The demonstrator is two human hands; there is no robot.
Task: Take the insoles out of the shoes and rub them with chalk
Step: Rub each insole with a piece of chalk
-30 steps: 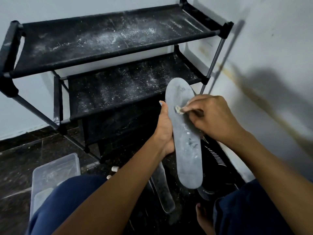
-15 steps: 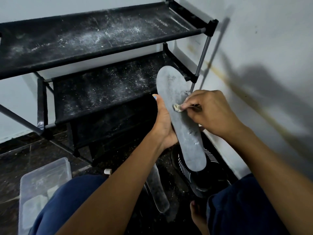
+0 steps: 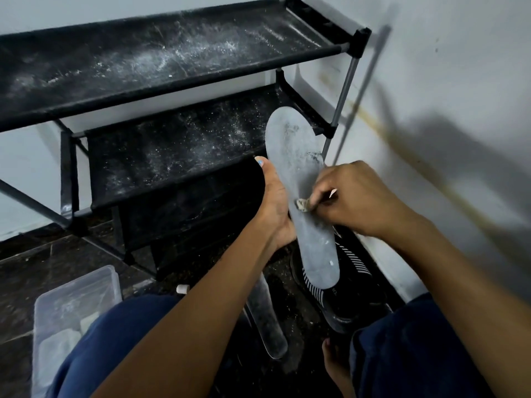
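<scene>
My left hand (image 3: 274,206) holds a grey insole (image 3: 298,156) upright from its left edge, toe end pointing up and away. A small pale piece of chalk (image 3: 301,204) sits against the insole's middle, pinched by the fingertips of my right hand (image 3: 356,199). White chalk smears cover the insole's surface. Below it on the dark floor stands a black shoe with white stripes (image 3: 350,271). A second grey insole (image 3: 265,320) lies flat on the floor between my knees.
A black two-tier shoe rack (image 3: 161,64) dusted with white powder stands ahead, against the white wall (image 3: 445,81) on the right. A clear plastic box (image 3: 71,308) sits on the floor at lower left. A short white chalk stick (image 3: 182,289) lies near my left knee.
My right hand has slid the chalk down the insole, from near the upper part toward the middle. The view has shifted a little to the right.
</scene>
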